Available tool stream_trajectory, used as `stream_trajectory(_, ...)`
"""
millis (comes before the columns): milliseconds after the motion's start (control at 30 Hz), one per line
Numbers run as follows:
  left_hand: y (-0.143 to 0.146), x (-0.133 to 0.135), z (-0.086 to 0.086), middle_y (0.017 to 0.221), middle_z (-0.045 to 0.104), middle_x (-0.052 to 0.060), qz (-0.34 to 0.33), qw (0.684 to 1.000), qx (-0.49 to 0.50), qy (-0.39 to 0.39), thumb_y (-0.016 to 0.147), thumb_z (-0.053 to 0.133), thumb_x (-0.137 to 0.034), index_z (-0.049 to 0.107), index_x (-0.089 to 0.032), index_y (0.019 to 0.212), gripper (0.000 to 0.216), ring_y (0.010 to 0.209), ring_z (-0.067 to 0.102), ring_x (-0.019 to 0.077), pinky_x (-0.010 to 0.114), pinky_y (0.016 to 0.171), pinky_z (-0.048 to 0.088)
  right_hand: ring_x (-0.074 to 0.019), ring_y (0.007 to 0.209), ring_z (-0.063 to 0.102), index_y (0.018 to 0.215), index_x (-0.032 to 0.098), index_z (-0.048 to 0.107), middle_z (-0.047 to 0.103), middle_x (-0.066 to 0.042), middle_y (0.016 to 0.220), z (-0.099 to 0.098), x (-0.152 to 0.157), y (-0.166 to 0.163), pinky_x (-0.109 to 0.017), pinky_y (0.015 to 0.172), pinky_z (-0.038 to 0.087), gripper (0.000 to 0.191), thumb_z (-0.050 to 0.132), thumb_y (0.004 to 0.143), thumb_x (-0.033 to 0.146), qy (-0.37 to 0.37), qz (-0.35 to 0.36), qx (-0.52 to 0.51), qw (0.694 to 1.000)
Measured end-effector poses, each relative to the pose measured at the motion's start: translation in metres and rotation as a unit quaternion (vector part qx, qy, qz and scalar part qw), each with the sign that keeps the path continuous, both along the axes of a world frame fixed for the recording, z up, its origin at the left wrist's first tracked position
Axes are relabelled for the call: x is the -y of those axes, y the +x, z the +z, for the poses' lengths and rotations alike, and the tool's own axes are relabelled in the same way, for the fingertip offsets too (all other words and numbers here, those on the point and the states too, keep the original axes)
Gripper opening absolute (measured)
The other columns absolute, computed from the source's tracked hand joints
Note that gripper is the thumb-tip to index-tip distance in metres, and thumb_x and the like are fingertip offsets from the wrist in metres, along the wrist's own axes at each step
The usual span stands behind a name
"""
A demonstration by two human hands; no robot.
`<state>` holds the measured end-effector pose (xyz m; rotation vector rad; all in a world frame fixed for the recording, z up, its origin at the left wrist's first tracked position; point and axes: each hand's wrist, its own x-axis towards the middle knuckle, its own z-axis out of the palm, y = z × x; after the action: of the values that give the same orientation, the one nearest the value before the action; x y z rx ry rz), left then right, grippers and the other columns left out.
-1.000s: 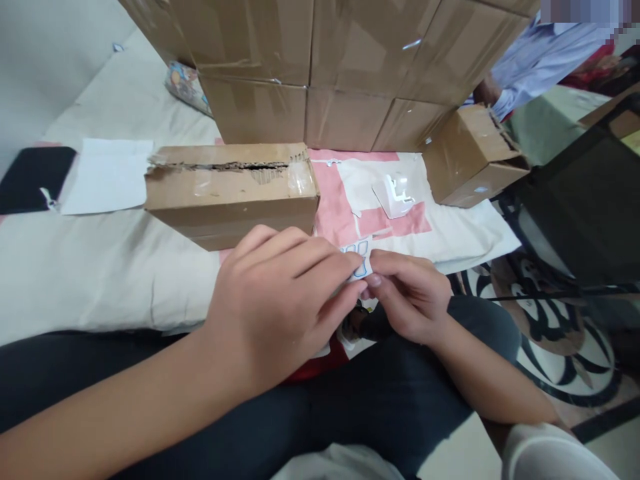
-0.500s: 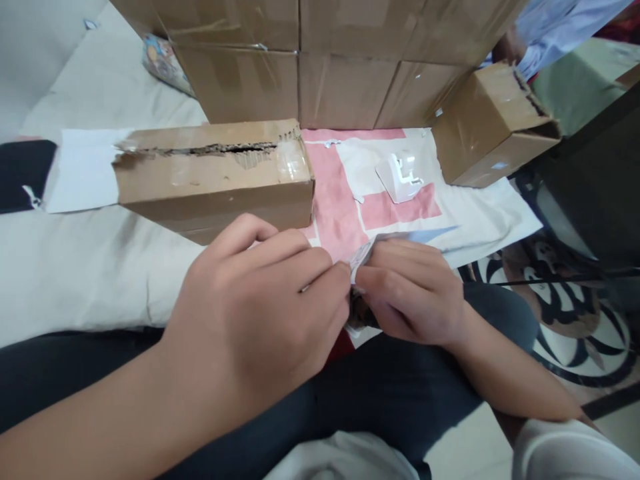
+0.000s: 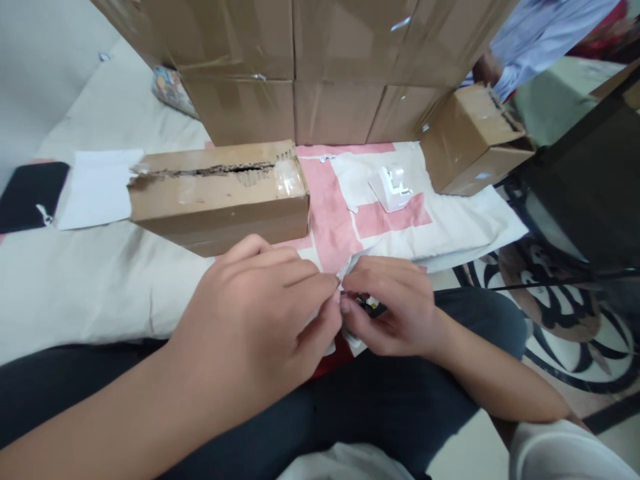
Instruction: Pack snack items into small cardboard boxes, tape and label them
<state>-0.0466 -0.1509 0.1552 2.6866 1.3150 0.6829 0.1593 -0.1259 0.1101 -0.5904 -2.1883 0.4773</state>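
Note:
Above my lap, my left hand (image 3: 265, 310) is closed, its thumb and fingertips pinching a thin white sheet (image 3: 347, 269). My right hand (image 3: 393, 303) grips the same sheet just beside it, the fingertips of both hands nearly touching. Most of the sheet is hidden by my fingers, and I cannot tell whether it is paper or plastic. A small dark and shiny thing (image 3: 370, 302) shows under my right fingers, too covered to name. Beyond my hands, a white piece with clear plastic (image 3: 394, 190) lies on the pink and white cloth (image 3: 333, 227).
A torn-open cardboard box (image 3: 225, 213) lies left of centre, with a white sheet (image 3: 100, 190) and a black flat item (image 3: 34, 197) beyond it. Stacked taped cartons (image 3: 240, 110) stand behind. At right are another open box (image 3: 470, 147) and a person's sleeve (image 3: 545, 40).
My view has tilted slightly, so the boxes sit lower in it. Both hands have shifted a little left, still pinching the sheet, and my right fingers have spread somewhat from the thumb.

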Motion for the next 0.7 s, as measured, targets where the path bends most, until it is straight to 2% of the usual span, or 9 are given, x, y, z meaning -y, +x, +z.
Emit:
stream_trajectory(200, -0.006, 0.0, -0.003, 0.06, 0.059, -0.005, -0.05, 0.997, 0.048, -0.033, 0.095, 0.047, -0.023, 0.058, -0.022, 0.064, 0.033, 0.058, 0.055, 0.0145, 0.035, 0.065, 0.034, -0.0117, 0.062, 0.055, 0.089, 0.019, 0.056, 0.063, -0.001, 0.071, 0.001, 0.003, -0.006, -0.025, 0.06, 0.045, 0.001, 0.056, 0.09, 0.018, -0.006, 0.011, 0.0, 1.0)
stream_trajectory(333, -0.01, 0.001, -0.015, 0.063, 0.061, -0.004, -0.083, 0.996, 0.012, -0.01, 0.095, 0.042, -0.018, 0.061, -0.024, 0.068, 0.033, 0.059, 0.059, 0.0159, 0.035, 0.068, 0.039, -0.0101, 0.056, 0.052, 0.081, 0.021, 0.053, 0.059, 0.002, 0.064, -0.007, -0.002, -0.006, -0.023, 0.055, 0.04, 0.012, 0.054, 0.09, 0.029, 0.035, 0.032, 0.041, 0.998)
stream_trajectory(433, -0.012, 0.002, -0.024, 0.067, 0.064, -0.004, -0.101, 0.995, -0.007, 0.002, 0.096, 0.04, -0.016, 0.064, -0.026, 0.073, 0.035, 0.061, 0.062, 0.0162, 0.034, 0.067, 0.04, -0.0092, 0.056, 0.054, 0.079, 0.021, 0.052, 0.061, 0.003, 0.065, -0.013, -0.003, -0.005, -0.021, 0.053, 0.04, 0.016, 0.053, 0.091, 0.031, 0.04, 0.044, 0.063, 0.996)
stream_trajectory(567, -0.017, 0.0, -0.028, 0.069, 0.066, -0.002, -0.123, 0.991, -0.019, -0.043, 0.097, 0.037, -0.018, 0.066, -0.026, 0.074, 0.038, 0.063, 0.063, 0.0159, 0.031, 0.066, 0.042, -0.0084, 0.056, 0.056, 0.077, 0.021, 0.051, 0.062, 0.001, 0.064, -0.015, 0.003, -0.006, -0.018, 0.054, 0.041, 0.018, 0.051, 0.092, 0.031, -0.002, 0.053, 0.07, 0.996)
stream_trajectory(700, -0.02, -0.002, -0.025, 0.077, 0.071, -0.003, -0.138, 0.982, -0.039, -0.124, 0.098, 0.046, -0.027, 0.071, -0.027, 0.083, 0.029, 0.07, 0.066, 0.0142, 0.027, 0.072, 0.045, -0.006, 0.052, 0.05, 0.075, 0.018, 0.053, 0.055, 0.002, 0.061, -0.012, 0.007, -0.008, -0.016, 0.055, 0.041, 0.015, 0.053, 0.087, 0.027, -0.08, 0.052, 0.037, 0.995)
